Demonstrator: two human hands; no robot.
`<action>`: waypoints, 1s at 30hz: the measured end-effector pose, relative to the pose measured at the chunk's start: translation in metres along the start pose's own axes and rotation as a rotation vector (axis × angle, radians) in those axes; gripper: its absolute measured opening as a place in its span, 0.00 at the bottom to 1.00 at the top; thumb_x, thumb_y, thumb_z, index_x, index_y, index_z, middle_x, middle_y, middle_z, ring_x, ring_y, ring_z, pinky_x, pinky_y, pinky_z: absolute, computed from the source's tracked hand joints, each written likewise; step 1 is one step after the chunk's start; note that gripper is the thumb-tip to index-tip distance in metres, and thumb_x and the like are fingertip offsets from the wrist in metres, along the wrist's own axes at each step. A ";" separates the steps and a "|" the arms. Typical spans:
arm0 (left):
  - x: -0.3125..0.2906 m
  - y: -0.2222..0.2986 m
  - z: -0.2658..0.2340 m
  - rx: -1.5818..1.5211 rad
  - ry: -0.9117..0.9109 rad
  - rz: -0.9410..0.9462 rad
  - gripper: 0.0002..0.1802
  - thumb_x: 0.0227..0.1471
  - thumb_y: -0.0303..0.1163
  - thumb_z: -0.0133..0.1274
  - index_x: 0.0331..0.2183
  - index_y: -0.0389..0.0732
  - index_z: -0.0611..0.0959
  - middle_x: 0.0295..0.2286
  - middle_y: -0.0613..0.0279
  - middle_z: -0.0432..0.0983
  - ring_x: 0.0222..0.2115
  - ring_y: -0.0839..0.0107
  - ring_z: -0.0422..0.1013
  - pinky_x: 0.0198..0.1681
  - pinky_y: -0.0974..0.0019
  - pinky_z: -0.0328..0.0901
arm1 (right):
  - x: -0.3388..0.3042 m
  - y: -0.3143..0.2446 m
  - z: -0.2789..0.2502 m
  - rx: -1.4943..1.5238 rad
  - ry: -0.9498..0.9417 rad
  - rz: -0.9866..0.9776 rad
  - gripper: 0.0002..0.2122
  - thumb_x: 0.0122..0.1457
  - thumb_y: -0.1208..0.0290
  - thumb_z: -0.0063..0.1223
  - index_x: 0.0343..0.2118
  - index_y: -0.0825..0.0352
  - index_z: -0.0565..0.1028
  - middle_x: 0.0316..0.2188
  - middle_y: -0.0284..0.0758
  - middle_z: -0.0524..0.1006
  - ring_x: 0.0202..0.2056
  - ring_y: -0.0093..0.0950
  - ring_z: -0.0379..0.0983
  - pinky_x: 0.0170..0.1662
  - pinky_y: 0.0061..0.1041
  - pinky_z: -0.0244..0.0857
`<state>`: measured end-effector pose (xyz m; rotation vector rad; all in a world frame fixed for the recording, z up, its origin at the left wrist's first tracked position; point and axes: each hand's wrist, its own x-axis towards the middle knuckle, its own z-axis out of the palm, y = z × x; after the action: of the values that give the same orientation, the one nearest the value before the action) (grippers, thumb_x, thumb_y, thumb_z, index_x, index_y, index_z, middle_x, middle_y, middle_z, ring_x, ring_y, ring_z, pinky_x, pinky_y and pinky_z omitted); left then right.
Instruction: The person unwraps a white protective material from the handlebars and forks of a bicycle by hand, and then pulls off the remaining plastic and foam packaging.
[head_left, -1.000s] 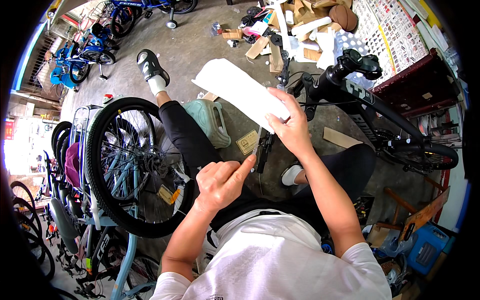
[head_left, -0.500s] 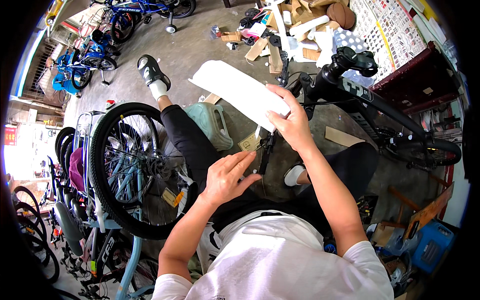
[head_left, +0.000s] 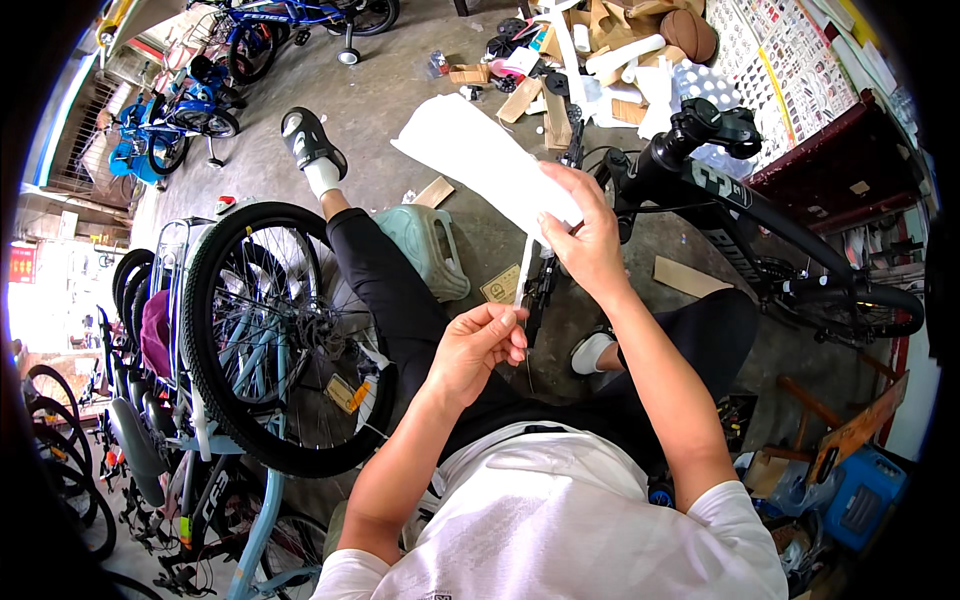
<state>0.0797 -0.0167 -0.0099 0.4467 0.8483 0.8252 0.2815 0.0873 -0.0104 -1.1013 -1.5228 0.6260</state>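
A white sheet of what looks like packing foam point(head_left: 480, 155), folded or curled, is gripped at its near end by my right hand point(head_left: 588, 235), thumb on top. From that end a narrow white strip point(head_left: 525, 270) runs down to my left hand point(head_left: 480, 345), whose thumb and fingers pinch its lower end. Just beyond my left fingers lies a black handlebar point(head_left: 540, 300), partly covered by the sheet and my hands. It sits beside the black bicycle point(head_left: 720, 190) on the right.
A large bicycle wheel point(head_left: 290, 340) stands left of my leg, near several parked bikes. A pale green plastic stool point(head_left: 425, 250) is by my knee. Cardboard point(head_left: 520, 100) and packing scraps litter the far floor near a basketball point(head_left: 690, 38). A blue case point(head_left: 865, 495) lies at lower right.
My left hand has gone from flat, spread fingers to a pinch on the strip, moving slightly right and up. The foam sheet has shifted slightly in my right hand.
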 end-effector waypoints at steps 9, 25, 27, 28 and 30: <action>-0.023 0.037 0.022 0.396 0.166 0.187 0.09 0.64 0.33 0.55 0.37 0.35 0.81 0.24 0.62 0.80 0.22 0.75 0.75 0.27 0.75 0.68 | -0.003 0.023 -0.001 -0.148 0.020 -0.138 0.26 0.53 0.83 0.59 0.57 0.60 0.73 0.49 0.42 0.76 0.49 0.42 0.75 0.52 0.35 0.70; -0.021 0.160 0.073 0.849 0.131 0.111 0.09 0.61 0.31 0.53 0.31 0.36 0.79 0.23 0.58 0.80 0.12 0.82 0.63 0.16 0.78 0.56 | -0.027 0.033 0.018 -0.076 -0.053 -0.034 0.27 0.52 0.82 0.61 0.56 0.53 0.77 0.42 0.36 0.76 0.42 0.36 0.78 0.44 0.31 0.75; -0.019 0.169 0.079 0.973 0.125 0.077 0.10 0.61 0.32 0.54 0.31 0.36 0.79 0.22 0.60 0.80 0.12 0.83 0.62 0.16 0.78 0.54 | -0.027 0.032 0.020 -0.062 -0.040 -0.023 0.27 0.51 0.82 0.61 0.55 0.53 0.77 0.42 0.37 0.76 0.42 0.37 0.78 0.44 0.31 0.75; -0.017 0.173 0.080 0.974 0.124 0.076 0.10 0.61 0.32 0.54 0.31 0.36 0.79 0.22 0.60 0.80 0.12 0.83 0.62 0.16 0.78 0.54 | -0.027 0.032 0.020 -0.048 -0.040 -0.010 0.26 0.52 0.82 0.60 0.55 0.53 0.78 0.42 0.37 0.76 0.43 0.37 0.78 0.44 0.31 0.75; -0.012 0.182 0.083 1.090 0.117 0.042 0.10 0.60 0.33 0.55 0.31 0.37 0.80 0.22 0.62 0.80 0.12 0.85 0.61 0.16 0.78 0.52 | -0.028 0.031 0.022 -0.031 -0.040 0.005 0.25 0.52 0.82 0.60 0.54 0.54 0.78 0.42 0.37 0.76 0.43 0.38 0.78 0.45 0.32 0.74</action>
<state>0.0582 0.0830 0.1619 1.3783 1.3701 0.3582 0.2697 0.0792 -0.0556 -1.1227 -1.5691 0.6327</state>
